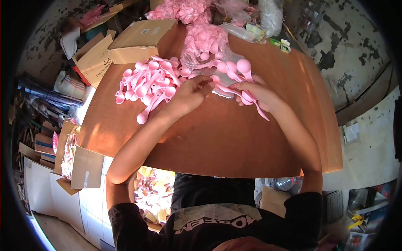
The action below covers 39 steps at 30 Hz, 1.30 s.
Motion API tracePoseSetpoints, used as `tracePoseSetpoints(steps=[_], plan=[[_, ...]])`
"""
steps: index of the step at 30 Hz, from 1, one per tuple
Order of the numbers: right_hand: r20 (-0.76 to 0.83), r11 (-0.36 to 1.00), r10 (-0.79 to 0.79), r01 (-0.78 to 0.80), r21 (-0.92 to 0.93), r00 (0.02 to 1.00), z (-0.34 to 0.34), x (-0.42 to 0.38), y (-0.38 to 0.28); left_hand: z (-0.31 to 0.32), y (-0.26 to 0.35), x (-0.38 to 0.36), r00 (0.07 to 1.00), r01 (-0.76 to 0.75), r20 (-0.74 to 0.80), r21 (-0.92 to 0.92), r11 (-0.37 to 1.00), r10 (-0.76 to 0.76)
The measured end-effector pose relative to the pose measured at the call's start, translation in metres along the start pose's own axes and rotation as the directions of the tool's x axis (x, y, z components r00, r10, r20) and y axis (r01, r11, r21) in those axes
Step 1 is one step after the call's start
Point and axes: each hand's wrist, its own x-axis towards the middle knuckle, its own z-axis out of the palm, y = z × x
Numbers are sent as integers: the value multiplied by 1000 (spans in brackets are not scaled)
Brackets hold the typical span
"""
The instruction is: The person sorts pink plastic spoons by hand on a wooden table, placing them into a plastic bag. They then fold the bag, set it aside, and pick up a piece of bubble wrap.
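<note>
Several pink spoons (244, 66) are gripped in my right hand (261, 94), their round bowls pointing up and away and one handle hanging down toward me. My left hand (192, 94) is closed, its thumb and fingertips pinched near the bowl of a pink spoon (215, 78) whose handle runs into my right hand; whether the fingertips hold it is hard to make out. Left of that hand lies a loose pile of pink spoons (146, 81) on the brown table (209, 142). Just beyond both hands sits a clear plastic bag (205, 42) full of pink spoons.
A closed cardboard box (142, 37) stands at the table's back left, with an open carton (94, 56) beside it. More bagged pink items (182, 10) lie at the back. Small green and white boxes (282, 44) are at the back right. An open box (86, 165) stands at lower left.
</note>
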Motion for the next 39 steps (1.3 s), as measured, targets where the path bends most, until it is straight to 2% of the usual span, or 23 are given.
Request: tracePoseSetpoints(steps=[1, 2, 3, 4, 5, 6, 8, 9, 10, 12, 13, 14, 16, 18, 20, 22, 24, 26, 29, 31, 34, 36, 39], plan=[[48, 990, -29, 22, 138, 998, 0, -6, 4, 5, 0, 1, 987, 152, 65, -158, 976, -144], [91, 961, -63, 36, 274, 994, 1, -11, 8, 10, 0, 2, 987, 155, 63, -162, 975, -146], [76, 943, -56, 28, 331, 996, 3, -13, 13, 16, 2, 2, 963, 262, 145, -294, 919, -228], [76, 898, -133, 87, 431, 988, 7, -15, 16, 24, 4, 2, 926, 370, 237, -408, 835, -295], [53, 896, -120, 85, 437, 991, 11, -14, 20, 33, 4, 1, 927, 365, 266, -494, 789, -263], [30, 893, -108, 84, 442, 994, 14, -13, 24, 41, 9, 2, 926, 369, 270, -493, 788, -264], [80, 872, -107, 55, 486, 991, 21, -7, 29, 50, 20, 2, 929, 371, 283, -707, 603, -239], [107, 870, -68, 6, 494, 992, 29, -12, 20, 51, 19, 5, 938, 343, 307, -739, 581, -163], [155, 860, -111, 17, 511, 982, 30, -4, 28, 54, 18, 7, 937, 344, 307, -738, 580, -165], [153, 824, -78, -23, 567, 985, 38, 2, 30, 63, 22, 11, 940, 270, 77, -763, 588, -333], [155, 823, -78, -24, 567, 985, 40, 5, 32, 65, 25, 14, 921, 269, 44, -793, 547, -388], [140, 796, -78, -23, 605, 987, 42, 9, 34, 65, 24, 15, 920, 269, 44, -792, 547, -389], [124, 765, -79, -20, 644, 989, 45, 13, 35, 65, 16, 21, 898, 207, -82, -788, 580, -433], [33, 760, -62, 26, 650, 998, 48, 15, 38, 64, 0, 32, 886, 153, -140, -811, 565, -441], [6, 761, -64, 45, 647, 998, 49, 22, 45, 65, -15, 39, 886, 16, -255, -819, 573, -389], [-19, 764, -66, 63, 642, 998, 47, 29, 56, 62, -12, 37, 870, 29, -266, -813, 582, -414], [-99, 826, -76, 118, 552, 992, 42, 32, 63, 57, -22, 47, 884, -118, -339, -829, 547, -322], [-129, 832, -88, 144, 536, 988, 42, 30, 64, 52, -25, 49, 887, -142, -352, -824, 548, -300], [-201, 841, -114, 203, 502, 973, 43, 27, 60, 44, -21, 51, 893, -264, -436, -709, 654, -113], [-242, 843, -128, 234, 484, 962, 43, 26, 59, 40, -20, 51, 898, -260, -425, -720, 643, -112], [-255, 866, -66, 183, 465, 965, 42, 27, 60, 36, -24, 53, 902, -250, -412, -742, 622, -129], [-256, 897, -113, 209, 389, 960, 42, 28, 61, 38, -29, 54, 900, -243, -410, -754, 610, -148], [-244, 929, -95, 175, 327, 965, 44, 29, 60, 40, -32, 56, 883, -260, -443, -738, 622, -156]])
